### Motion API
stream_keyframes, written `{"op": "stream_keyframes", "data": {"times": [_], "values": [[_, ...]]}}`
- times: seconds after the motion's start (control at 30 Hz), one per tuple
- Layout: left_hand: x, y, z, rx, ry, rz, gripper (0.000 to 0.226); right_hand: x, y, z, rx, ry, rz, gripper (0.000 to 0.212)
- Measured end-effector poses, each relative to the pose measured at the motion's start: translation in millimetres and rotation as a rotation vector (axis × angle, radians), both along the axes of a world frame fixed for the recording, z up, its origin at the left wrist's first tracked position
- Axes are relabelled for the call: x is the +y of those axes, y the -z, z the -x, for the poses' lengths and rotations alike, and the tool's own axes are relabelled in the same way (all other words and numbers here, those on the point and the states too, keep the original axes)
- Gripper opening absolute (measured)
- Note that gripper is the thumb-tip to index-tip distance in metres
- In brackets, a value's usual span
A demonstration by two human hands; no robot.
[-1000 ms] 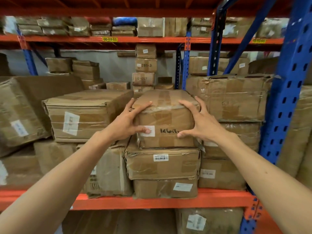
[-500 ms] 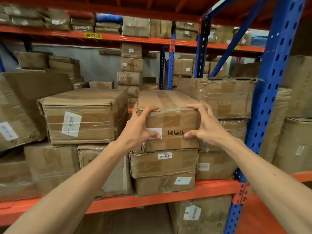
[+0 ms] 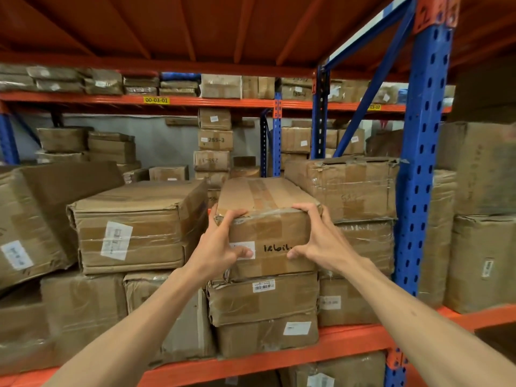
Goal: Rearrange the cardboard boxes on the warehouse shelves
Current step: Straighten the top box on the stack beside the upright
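Two bare hands grip a long brown cardboard box with tape along its top and black handwriting on its front face (image 3: 268, 219), which serves as the landmark. It sits on top of a stack of two more brown cardboard boxes, the upper one (image 3: 262, 298) bearing a white barcode label and the lower one (image 3: 268, 335) resting on the orange steel shelf beam (image 3: 279, 360). At the landmark's near left corner the left hand (image 3: 220, 244) is clamped on, fingers curled over the top edge and thumb pressed against the front face on a white label. At its near right corner the right hand (image 3: 318, 241) holds the same way, fingers hooked over the top edge and thumb on the front beside the handwriting. Left of the landmark, just beside it, lies a wide, flat, tape-wrapped cardboard box with a white label (image 3: 136, 224). Right of it, touching or nearly so, stands a larger battered cardboard carton (image 3: 349, 188) on a plastic-wrapped one. Further right rises a blue perforated steel upright (image 3: 418, 163).
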State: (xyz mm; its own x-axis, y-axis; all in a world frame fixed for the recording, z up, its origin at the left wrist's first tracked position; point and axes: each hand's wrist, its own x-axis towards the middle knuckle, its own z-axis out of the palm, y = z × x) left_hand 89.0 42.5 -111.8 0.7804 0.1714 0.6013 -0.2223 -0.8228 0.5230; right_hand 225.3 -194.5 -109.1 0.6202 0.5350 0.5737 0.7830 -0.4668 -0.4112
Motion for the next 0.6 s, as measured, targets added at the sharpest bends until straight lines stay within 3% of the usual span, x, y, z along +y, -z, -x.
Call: {"op": "stream_keyframes", "data": {"times": [0.23,0.6], "values": [[4,-14,6,-0.235,-0.070,-0.044,0.081,7,-37,-6,-0.178,-0.079,-0.029,0.098],[-20,-184,-7,-0.371,-0.128,-0.282,0.083,-16,-187,-31,-0.363,-0.147,-0.228,0.107]]}}
